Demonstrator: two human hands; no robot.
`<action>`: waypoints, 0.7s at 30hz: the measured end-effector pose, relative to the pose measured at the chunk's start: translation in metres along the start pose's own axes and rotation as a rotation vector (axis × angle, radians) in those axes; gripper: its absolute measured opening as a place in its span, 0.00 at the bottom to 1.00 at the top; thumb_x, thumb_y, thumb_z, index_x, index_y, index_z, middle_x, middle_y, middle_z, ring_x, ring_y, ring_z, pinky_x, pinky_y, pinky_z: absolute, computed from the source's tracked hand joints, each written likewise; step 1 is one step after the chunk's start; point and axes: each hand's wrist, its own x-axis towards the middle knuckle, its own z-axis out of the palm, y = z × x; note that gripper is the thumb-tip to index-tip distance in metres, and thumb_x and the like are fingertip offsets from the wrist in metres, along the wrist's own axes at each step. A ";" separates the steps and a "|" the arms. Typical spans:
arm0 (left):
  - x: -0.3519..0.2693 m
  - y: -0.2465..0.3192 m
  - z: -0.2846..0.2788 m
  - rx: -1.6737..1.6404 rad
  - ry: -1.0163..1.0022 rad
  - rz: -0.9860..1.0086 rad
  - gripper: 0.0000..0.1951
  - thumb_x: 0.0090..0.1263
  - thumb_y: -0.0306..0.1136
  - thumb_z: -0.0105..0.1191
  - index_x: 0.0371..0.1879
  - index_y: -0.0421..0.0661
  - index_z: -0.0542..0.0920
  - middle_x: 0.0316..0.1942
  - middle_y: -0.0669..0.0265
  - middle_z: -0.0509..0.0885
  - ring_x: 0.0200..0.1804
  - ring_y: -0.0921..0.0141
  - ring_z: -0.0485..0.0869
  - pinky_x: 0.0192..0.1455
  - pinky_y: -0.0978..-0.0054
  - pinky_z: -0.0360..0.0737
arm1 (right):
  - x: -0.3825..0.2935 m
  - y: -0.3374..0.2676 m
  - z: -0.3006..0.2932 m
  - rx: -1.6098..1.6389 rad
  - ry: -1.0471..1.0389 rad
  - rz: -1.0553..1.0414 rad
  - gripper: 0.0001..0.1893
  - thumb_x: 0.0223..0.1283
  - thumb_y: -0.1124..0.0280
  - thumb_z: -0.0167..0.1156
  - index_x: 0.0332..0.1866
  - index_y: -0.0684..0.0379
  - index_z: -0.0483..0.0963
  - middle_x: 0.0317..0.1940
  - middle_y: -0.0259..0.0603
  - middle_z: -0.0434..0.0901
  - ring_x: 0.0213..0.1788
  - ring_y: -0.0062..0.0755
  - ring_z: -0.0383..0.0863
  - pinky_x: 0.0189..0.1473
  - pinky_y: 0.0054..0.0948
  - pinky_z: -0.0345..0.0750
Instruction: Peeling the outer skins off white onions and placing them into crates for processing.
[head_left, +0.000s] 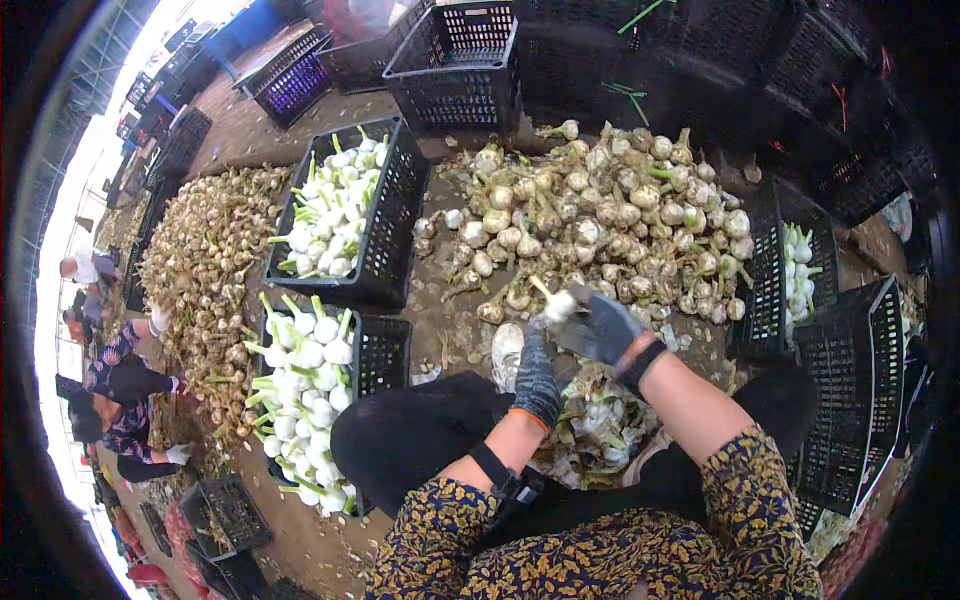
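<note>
Both my hands, in grey work gloves, meet around one white garlic bulb (559, 306) whose cut stem points up and left. My left hand (537, 375) is below the bulb, fingers reaching up to it. My right hand (600, 327) touches the bulb from the right, its fingertips partly blurred; whether it holds a tool is hidden. Beyond them lies a heap of unpeeled, soil-stained garlic bulbs (600, 210). Under my wrists, between my legs, is a pile of peeled-off garlic skins (600, 427).
Black plastic crates of white garlic stand at the left (405, 202), (382, 356) and right (759, 277). An empty black crate (450, 97) stands behind. Farther left, a person (124, 412) in white gloves sits by another garlic heap (217, 277). A white shoe (508, 349) is near my left hand.
</note>
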 end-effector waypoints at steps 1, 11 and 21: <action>0.002 -0.003 0.003 0.017 0.039 0.021 0.20 0.63 0.51 0.38 0.46 0.49 0.67 0.44 0.63 0.72 0.39 0.64 0.75 0.39 0.68 0.74 | 0.014 -0.004 0.021 0.076 -0.079 -0.013 0.13 0.54 0.59 0.51 0.41 0.55 0.69 0.34 0.36 0.75 0.34 0.30 0.77 0.36 0.29 0.76; 0.009 -0.017 0.008 -0.039 -0.136 -0.069 0.20 0.63 0.47 0.40 0.49 0.48 0.66 0.49 0.67 0.69 0.48 0.66 0.69 0.47 0.67 0.70 | 0.101 -0.047 0.148 -0.822 0.024 -0.783 0.19 0.53 0.55 0.49 0.41 0.61 0.66 0.32 0.43 0.70 0.37 0.35 0.72 0.37 0.27 0.70; -0.016 -0.013 0.037 0.165 -0.134 -0.191 0.22 0.63 0.49 0.39 0.51 0.48 0.63 0.49 0.64 0.67 0.49 0.62 0.69 0.47 0.63 0.70 | 0.096 -0.092 -0.160 -1.595 1.111 -0.767 0.14 0.44 0.66 0.52 0.33 0.66 0.72 0.29 0.54 0.75 0.37 0.49 0.73 0.44 0.37 0.68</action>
